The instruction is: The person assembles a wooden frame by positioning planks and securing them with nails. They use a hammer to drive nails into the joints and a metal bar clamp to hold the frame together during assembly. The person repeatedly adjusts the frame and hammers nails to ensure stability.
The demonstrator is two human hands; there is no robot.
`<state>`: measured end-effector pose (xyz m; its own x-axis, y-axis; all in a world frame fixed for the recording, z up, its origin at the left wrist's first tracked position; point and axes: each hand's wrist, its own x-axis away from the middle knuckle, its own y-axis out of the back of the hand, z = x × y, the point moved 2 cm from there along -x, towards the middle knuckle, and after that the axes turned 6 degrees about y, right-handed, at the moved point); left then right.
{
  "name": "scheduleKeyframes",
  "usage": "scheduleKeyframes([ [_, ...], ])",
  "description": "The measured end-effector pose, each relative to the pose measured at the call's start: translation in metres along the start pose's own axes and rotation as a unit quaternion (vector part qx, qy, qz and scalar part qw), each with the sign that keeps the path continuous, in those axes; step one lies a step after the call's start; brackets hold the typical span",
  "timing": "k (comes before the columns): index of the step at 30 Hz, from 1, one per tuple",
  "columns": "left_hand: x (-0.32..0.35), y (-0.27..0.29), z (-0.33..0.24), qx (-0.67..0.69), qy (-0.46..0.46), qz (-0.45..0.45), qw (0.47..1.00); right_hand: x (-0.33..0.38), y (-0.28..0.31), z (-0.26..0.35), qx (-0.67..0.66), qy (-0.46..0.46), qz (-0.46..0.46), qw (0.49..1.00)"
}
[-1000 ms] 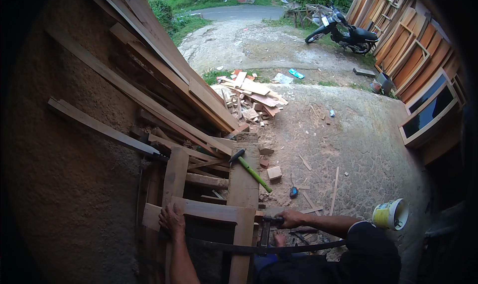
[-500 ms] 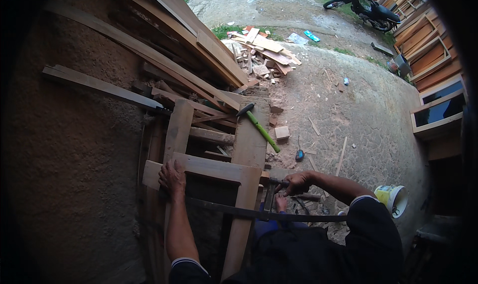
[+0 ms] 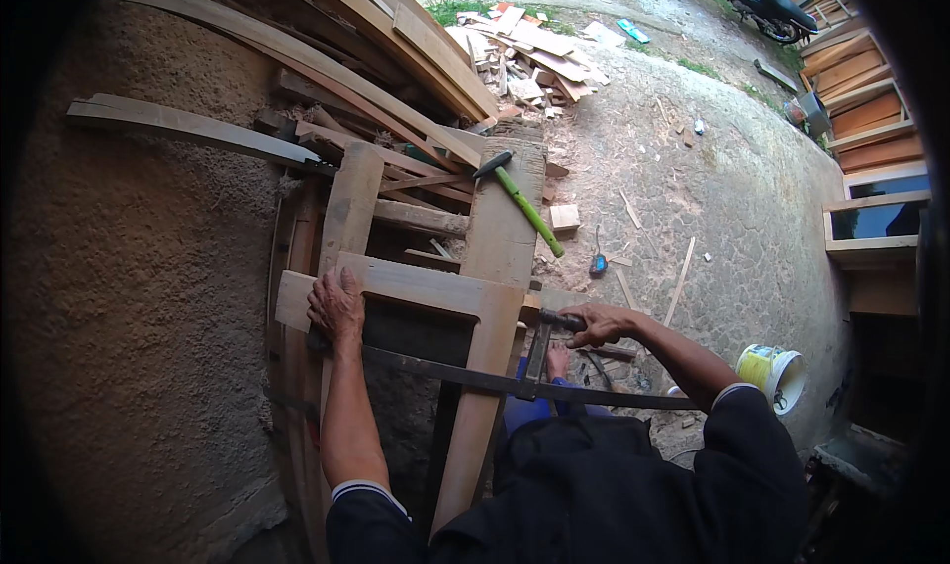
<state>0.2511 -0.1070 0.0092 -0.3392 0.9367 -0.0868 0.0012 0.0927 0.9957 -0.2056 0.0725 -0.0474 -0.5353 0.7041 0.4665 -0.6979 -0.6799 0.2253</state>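
Closed right hand (image 3: 600, 324) grips clamp (image 3: 536, 361), left hand (image 3: 338, 305) (hold unclear) touches frame (image 3: 426, 286), hammer (image 3: 526, 206) and scrap pile (image 3: 531, 54) beyond.

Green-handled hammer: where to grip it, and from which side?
Probably the lower half of its green handle, from the right. The hammer lies slanted on a board, dark head at the far left, handle end seemingly overhanging the board's right edge, leaving room to wrap it. The right hand, on the clamp, is nearer.

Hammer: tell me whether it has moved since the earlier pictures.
No. Though the camera view has shifted, the hammer lies at the same spot and slant across the plank.
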Motion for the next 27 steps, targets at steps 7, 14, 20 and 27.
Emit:
scheduleKeyframes([
  [7,0.000,0.000,-0.001,0.008,0.005,0.003,1.000,0.000,-0.003,0.009,0.140,-0.022,0.004,0.990],
  [14,-0.002,-0.006,0.003,0.002,0.008,-0.006,1.000,0.018,-0.019,0.026,0.202,-0.016,-0.182,0.962],
  [20,-0.001,-0.004,0.003,0.020,0.014,0.003,1.000,-0.003,0.017,0.000,-0.280,-0.114,0.161,0.939],
  [27,-0.002,-0.005,0.003,0.025,0.019,0.004,0.999,0.019,-0.017,0.029,0.242,-0.050,-0.148,0.958],
])
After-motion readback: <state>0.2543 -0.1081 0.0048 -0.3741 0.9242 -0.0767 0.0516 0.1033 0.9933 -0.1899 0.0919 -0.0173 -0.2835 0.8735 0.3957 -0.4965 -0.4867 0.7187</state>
